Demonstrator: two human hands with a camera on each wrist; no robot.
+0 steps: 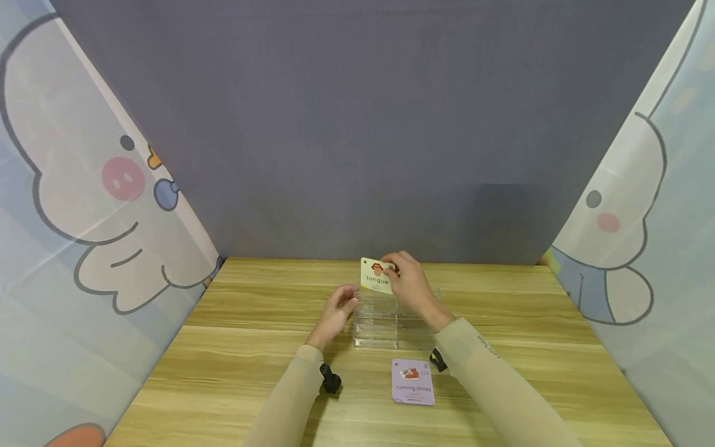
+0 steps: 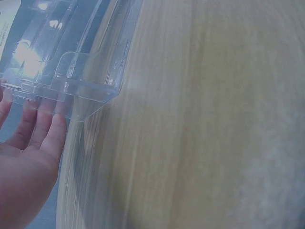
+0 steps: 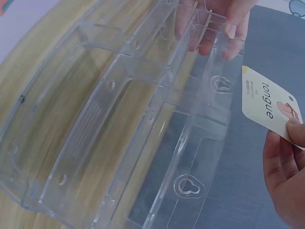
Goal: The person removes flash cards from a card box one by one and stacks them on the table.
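My right hand (image 1: 411,287) pinches a cream card (image 1: 375,277) printed with a mouth and the word "tongue". The card is in the air just above the back left of a clear plastic tiered card holder (image 1: 376,343), as the head view shows. My left hand (image 1: 336,312) grips the left end of this holder (image 3: 71,157); through the plastic its fingers (image 2: 52,136) show in the left wrist view. From the right wrist, the "tongue" card (image 3: 269,107) appears apart from the holder, with my thumb over its printed face. My right forearm hides part of the holder's right side.
A purple "running shoes" card (image 1: 413,382) lies on the wood-grain table (image 1: 251,347) in front of the holder. Behind the table stands a dark grey backdrop (image 1: 357,136). Cartoon-printed curtains (image 1: 72,155) flank both sides.
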